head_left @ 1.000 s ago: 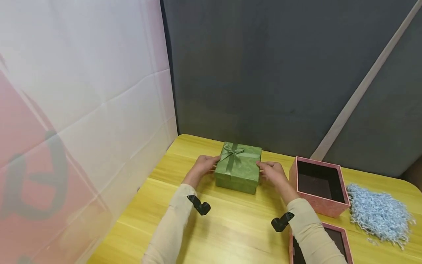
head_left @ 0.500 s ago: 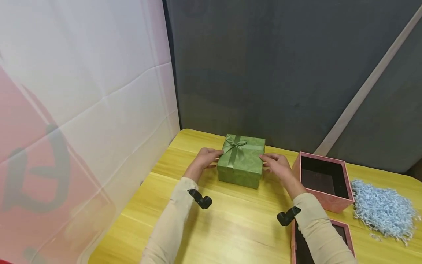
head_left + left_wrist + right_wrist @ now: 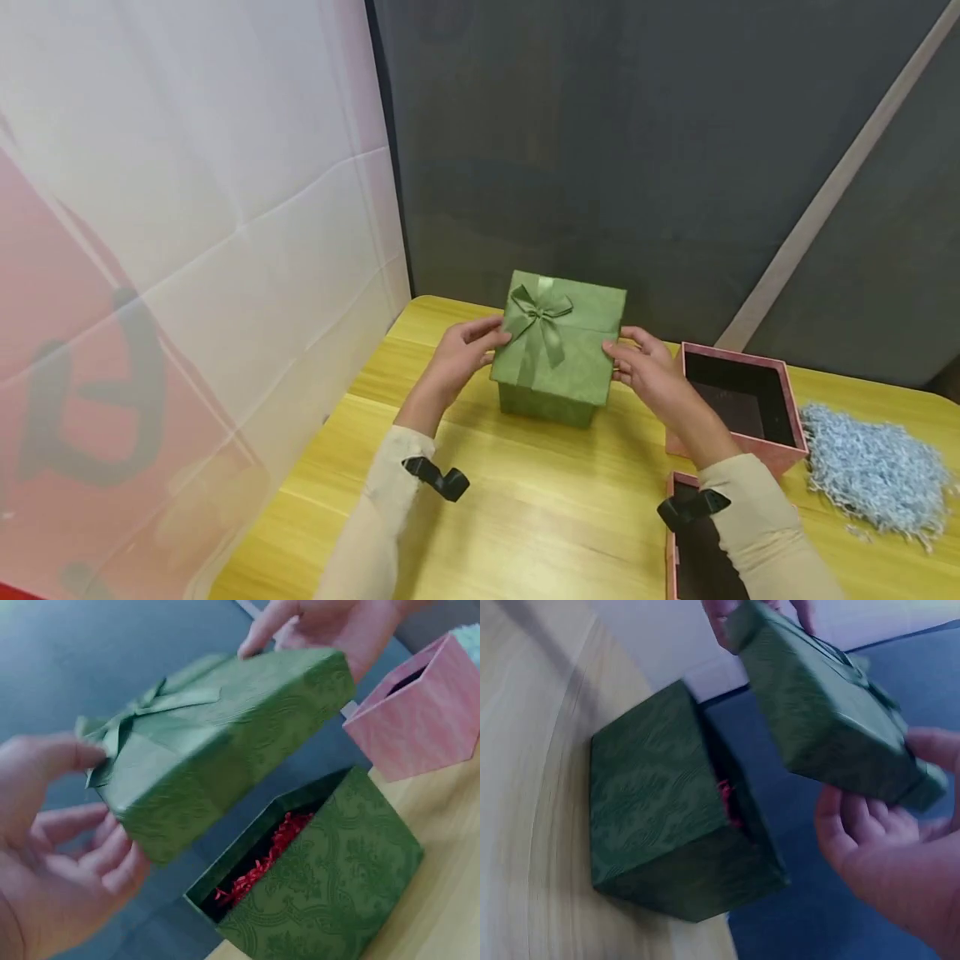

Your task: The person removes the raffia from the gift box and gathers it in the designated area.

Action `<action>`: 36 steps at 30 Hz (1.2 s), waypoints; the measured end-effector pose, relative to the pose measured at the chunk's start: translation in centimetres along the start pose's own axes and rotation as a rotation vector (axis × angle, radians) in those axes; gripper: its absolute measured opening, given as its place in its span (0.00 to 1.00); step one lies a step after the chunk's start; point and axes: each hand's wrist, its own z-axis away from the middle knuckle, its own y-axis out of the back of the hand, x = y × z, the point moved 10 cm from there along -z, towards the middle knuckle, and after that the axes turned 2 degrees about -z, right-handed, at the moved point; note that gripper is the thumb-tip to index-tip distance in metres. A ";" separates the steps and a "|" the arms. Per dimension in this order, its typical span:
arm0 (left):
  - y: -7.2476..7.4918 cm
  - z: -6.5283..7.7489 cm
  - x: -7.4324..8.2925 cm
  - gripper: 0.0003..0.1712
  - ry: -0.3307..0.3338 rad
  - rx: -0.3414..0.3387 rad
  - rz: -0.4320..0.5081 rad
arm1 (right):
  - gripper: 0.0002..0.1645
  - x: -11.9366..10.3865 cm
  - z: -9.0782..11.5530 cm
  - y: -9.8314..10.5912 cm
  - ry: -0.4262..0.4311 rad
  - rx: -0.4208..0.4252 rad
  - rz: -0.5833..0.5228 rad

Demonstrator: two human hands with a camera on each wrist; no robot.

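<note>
Between my two hands a green gift box lid (image 3: 573, 358) with a ribbon bow (image 3: 542, 315) hangs above its base. My left hand (image 3: 459, 354) grips the lid's left edge, thumb on top and fingers below. On the opposite edge my right hand (image 3: 648, 367) pinches the lid the same way. The green box base (image 3: 337, 877) stands on the table beneath, apart from the lid. Red shredded paper (image 3: 262, 862) shows inside it in the left wrist view. From the head view the lid hides the base's opening.
To the right stands an open pink box (image 3: 738, 400) with a dark inside. Nearer me, a second pink-rimmed piece (image 3: 690, 542) lies partly under my right forearm. A heap of pale blue shredded paper (image 3: 873, 467) lies at the far right. A grey curtain (image 3: 570, 150) hangs behind the table.
The lid has risen off the green base, lifted by both hands. Earlier it sat on the box with my hands at its sides.
</note>
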 end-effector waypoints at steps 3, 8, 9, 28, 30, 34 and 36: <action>-0.1 1.6 1.4 0.37 -0.135 -0.074 0.045 | 0.35 -1.3 1.7 -1.0 0.066 -0.139 0.069; -0.6 5.3 2.9 0.31 -0.380 -0.276 0.019 | 0.35 -2.0 4.6 -2.5 0.173 -0.312 0.273; -0.8 6.1 2.8 0.29 -0.412 -0.319 -0.018 | 0.34 -1.9 5.2 -2.7 0.180 -0.322 0.340; -4.4 15.3 -3.9 0.22 -1.050 -0.306 -1.354 | 0.18 4.7 12.0 -10.9 0.923 -0.352 1.313; -4.4 15.5 -4.7 0.21 -1.051 -0.307 -1.394 | 0.17 5.6 12.1 -11.4 0.935 -0.371 1.335; -4.5 15.9 -5.9 0.19 -1.054 -0.314 -1.435 | 0.16 7.0 12.4 -12.0 0.953 -0.385 1.359; -4.6 16.0 -6.3 0.19 -1.054 -0.317 -1.444 | 0.15 7.4 12.4 -12.1 0.956 -0.379 1.365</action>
